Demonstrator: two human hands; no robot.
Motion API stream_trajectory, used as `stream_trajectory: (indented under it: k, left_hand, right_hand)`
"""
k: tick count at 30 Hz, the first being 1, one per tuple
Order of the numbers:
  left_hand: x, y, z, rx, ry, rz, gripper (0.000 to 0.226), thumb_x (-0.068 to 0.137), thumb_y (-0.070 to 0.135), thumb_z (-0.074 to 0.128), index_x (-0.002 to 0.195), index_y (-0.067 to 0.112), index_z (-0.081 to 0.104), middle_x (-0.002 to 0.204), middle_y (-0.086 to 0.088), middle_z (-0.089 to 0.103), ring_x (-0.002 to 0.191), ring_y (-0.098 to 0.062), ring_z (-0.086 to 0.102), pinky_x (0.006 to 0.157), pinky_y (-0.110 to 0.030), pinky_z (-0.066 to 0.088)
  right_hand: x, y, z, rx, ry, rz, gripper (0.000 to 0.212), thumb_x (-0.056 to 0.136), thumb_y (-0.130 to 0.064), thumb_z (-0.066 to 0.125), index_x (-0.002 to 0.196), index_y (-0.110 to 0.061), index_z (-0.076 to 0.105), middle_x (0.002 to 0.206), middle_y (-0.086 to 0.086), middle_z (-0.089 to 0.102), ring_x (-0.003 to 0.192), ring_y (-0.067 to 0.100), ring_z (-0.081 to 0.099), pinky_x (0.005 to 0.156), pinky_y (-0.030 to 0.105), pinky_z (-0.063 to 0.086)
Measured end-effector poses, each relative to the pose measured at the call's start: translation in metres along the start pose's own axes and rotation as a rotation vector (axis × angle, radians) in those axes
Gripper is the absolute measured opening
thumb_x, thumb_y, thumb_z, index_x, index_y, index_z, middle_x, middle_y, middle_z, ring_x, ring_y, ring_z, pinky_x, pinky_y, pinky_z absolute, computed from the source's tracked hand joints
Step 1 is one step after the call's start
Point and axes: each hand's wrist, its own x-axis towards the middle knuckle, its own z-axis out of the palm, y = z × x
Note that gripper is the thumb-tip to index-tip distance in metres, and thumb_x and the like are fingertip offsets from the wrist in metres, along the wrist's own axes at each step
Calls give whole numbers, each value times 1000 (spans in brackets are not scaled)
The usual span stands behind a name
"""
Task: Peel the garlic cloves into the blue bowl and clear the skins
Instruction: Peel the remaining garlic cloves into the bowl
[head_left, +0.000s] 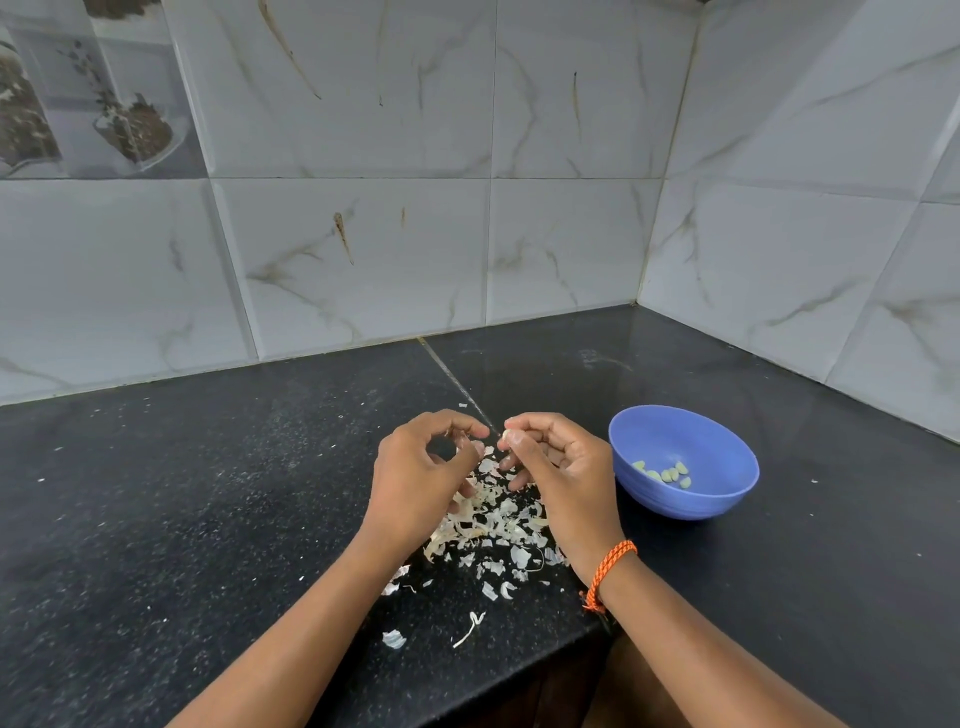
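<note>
Pinching a clove (506, 436) in the right hand (558, 462) while the left hand (423, 467) nips a skin scrap above the skins (493, 525), with the bowl (727, 499) just right, nearer the right hand.

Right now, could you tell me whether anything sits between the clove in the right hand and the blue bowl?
Nothing visible does. The garlic clove is pinched in the right hand, and the counter across to the blue bowl is bare.
</note>
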Motion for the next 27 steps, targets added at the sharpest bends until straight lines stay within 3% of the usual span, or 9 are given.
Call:
stream_trajectory:
  k: [2,5,8,12,16,21,27]
  left_hand:
    - [0,-2,0,47,9,29,7,99,25,78,93,27,80,95,7,76,57,-22,75,52,-47,63]
    - [2,-4,1,122,35,73,18,95,32,83,80,25,77,79,7,76,54,-17,74,57,-49,64]
    - [4,-8,2,103,66,63,13,96,25,82,83,26,81,70,7,76,59,-14,75,66,-48,66]
    - [6,-10,1,13,44,29,12,99,14,78,99,24,85,82,8,82,78,-11,81,81,-42,68]
    - [3,-3,1,-213,-77,-7,12,102,18,75,104,18,87,96,-3,84,92,-25,80,86,-45,66]
    - [0,0,2,-288,-103,-15,11,96,19,80,103,14,87,93,-8,84,85,-27,79,78,-31,64]
    - [2,-6,1,-472,-151,-94,14,94,8,79,106,6,86,97,-23,81,85,-30,77,85,-36,67]
  right_hand:
    - [0,1,0,-7,-2,-4,8,103,-10,69,106,-10,77,88,8,77,77,25,74,63,35,62]
    - [0,1,2,-28,1,-12,8,102,-10,70,102,-8,77,86,6,77,73,23,72,61,34,62]
    - [2,-2,1,-87,-9,-40,7,100,-8,72,101,-10,79,88,3,78,76,20,74,63,31,63]
    - [6,-10,0,-139,-18,-45,15,95,-3,75,103,-16,79,92,-1,77,85,19,76,67,28,63]
    - [4,-15,0,-205,-28,-56,19,90,-10,83,103,-22,78,91,-6,77,90,17,75,72,34,66]
    - [0,-22,-1,-210,-31,-53,18,84,-24,91,98,-22,79,87,-5,77,83,19,72,72,35,65]
    - [0,-24,-2,-250,-66,-69,16,88,-12,85,97,-24,81,89,-7,76,85,17,71,73,36,64]
